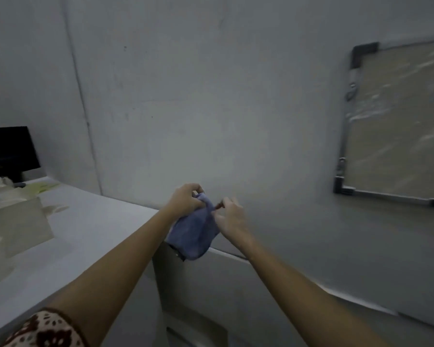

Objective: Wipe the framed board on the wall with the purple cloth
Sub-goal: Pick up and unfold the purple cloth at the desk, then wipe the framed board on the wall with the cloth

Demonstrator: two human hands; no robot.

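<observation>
— On the plain grey wall (186, 96), far to the right: the rectangular beige board with silver metal frame and dark corners (398, 121), partly cut off by the picture edge. Not yet touched.

— And at the left, the long white table (85, 234), with a flat black monitor (8, 151) at its far end. Easy to knock when turning towards the board?

— Possibly, but well apart for now. More worrying: the soft purple-blue cloth (193, 234), bunched up in the air in the middle, well apart from the board.

— Held how?

— Left grip (186, 200) curled round the upper bunch. Right grip (229, 216) pinching at the cloth's edge, close to a small reddish bit (218, 207). Maybe a tag; too blurred to tell.

— So, a danger of letting a loose corner slip while rearranging. Or of rubbing a hard tag over the glossy surface and scratching it.

— Also of pressing too hard and shaking the board loose from its small metal clips (352, 83). Better to fold flat first, then wipe gently.
</observation>
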